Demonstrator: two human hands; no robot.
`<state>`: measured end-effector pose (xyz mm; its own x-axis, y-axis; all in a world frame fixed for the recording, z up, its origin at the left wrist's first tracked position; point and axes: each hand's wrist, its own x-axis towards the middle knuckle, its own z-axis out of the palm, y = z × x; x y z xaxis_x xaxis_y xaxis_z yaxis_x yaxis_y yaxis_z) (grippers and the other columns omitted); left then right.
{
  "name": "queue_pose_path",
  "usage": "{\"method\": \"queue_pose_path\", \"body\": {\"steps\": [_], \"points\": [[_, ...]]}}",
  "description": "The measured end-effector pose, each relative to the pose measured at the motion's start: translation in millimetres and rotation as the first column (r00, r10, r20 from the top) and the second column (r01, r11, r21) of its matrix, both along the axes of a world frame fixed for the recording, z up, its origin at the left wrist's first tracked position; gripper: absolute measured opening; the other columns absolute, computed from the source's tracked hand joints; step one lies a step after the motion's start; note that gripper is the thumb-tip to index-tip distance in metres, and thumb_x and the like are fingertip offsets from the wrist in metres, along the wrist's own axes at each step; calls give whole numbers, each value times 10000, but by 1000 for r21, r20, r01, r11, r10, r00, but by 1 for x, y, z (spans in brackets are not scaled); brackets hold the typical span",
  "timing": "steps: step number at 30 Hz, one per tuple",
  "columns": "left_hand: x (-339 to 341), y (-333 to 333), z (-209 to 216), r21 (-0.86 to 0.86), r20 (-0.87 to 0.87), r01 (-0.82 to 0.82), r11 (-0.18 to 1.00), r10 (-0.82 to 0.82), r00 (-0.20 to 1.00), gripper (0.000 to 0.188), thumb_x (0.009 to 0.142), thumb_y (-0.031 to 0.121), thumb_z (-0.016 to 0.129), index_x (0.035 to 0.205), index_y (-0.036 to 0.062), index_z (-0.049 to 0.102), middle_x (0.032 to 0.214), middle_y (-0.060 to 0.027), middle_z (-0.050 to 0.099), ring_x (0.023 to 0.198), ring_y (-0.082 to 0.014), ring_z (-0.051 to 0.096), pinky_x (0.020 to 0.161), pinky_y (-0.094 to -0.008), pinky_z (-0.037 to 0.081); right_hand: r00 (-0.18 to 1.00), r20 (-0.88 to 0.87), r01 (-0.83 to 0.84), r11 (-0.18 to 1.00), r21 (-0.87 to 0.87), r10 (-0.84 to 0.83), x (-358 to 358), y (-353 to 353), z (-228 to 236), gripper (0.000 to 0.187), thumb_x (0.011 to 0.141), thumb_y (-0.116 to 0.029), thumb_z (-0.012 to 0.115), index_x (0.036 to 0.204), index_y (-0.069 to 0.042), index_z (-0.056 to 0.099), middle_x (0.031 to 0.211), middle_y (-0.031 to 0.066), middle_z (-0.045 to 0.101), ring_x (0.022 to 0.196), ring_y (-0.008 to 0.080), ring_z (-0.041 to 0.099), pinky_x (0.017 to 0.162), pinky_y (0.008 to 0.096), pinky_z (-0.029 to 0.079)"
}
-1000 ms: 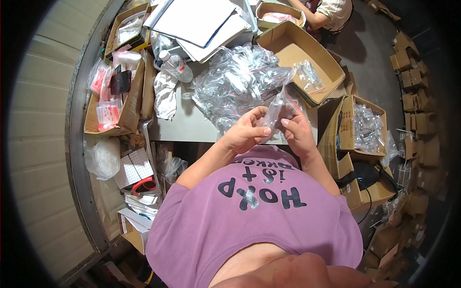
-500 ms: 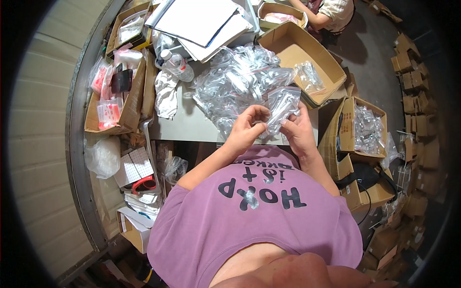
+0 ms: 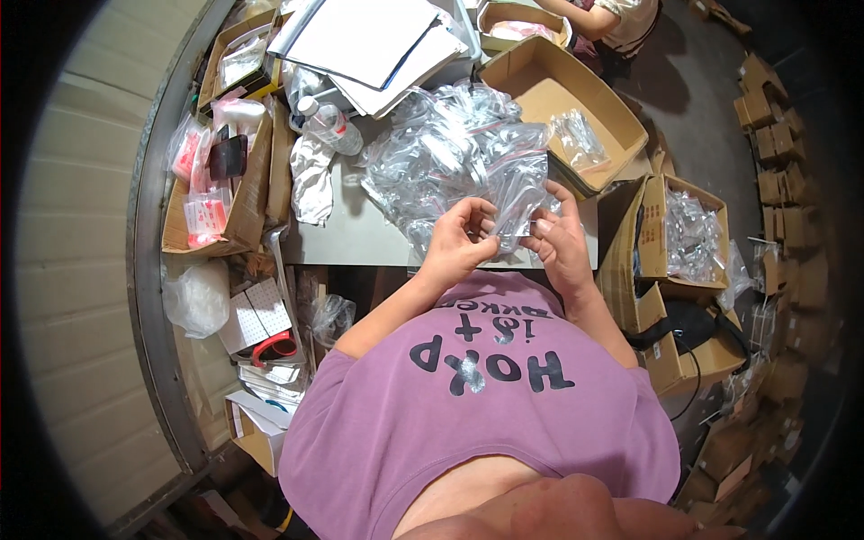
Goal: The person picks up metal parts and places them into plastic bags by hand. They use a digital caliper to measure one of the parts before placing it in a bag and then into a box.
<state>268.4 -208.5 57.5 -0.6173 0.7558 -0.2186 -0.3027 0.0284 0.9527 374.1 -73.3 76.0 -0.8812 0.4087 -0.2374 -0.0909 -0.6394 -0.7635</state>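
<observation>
Here, in the head view, the left hand (image 3: 457, 241) and the right hand (image 3: 560, 243) both pinch one small clear zip bag (image 3: 520, 193) with a red seal strip, held up just above the near edge of the grey surface (image 3: 351, 236), right in front of the person's chest. The left hand is curled narrow, its fingertips (image 3: 484, 236) closed on the bag's lower left edge; the right hand holds the lower right edge between thumb and forefinger, its other fingers spread loosely. To handle the bag well, the grip probably wants to stay light and at the very edge, so the thin film does not crumple and whatever is inside does not slide toward one corner; keeping the two hands close together and the bag fairly upright should make it easier to work along the seal. What the bag contains is too small and too glossy to tell. The bag itself looks limp, transparent and shiny, catching the light in wrinkles, and it overlaps the big heap of similar clear bags (image 3: 450, 148) lying on the surface just behind it. Beyond the heap sits an open cardboard box (image 3: 576, 85) with a few bags inside, and another box of bags (image 3: 688, 236) stands to the person's right. A plastic bottle (image 3: 331, 128) lies at the left of the heap.
</observation>
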Motion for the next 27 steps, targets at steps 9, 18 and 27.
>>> {"method": "queue_pose_path", "body": {"steps": [9,18,27], "points": [[-2,0,-4,118,221,63,991,-88,971,291,737,-24,599,1009,-4,498,809,1,506,713,-48,490,631,-175,417,1000,25,-14,985,173,9,-2,-4,-1,732,723,57,568,1309,-94,156,1062,171,486,966,202,546,822,295,459],[1,2,-19,50,66,90,995,-93,993,245,748,-9,596,978,-9,514,813,-4,534,716,-51,519,632,-186,431,988,145,-89,968,234,56,-3,-1,-8,822,695,85,594,1321,-98,94,1074,198,486,970,233,548,827,332,459],[-16,3,-25,8,-134,211,977,-208,969,306,714,55,700,972,-2,547,764,-3,551,694,-49,497,615,-202,425,994,107,-57,949,309,25,-13,-8,-20,690,716,99,586,1277,-50,213,1105,135,468,974,208,527,813,317,454]]}}
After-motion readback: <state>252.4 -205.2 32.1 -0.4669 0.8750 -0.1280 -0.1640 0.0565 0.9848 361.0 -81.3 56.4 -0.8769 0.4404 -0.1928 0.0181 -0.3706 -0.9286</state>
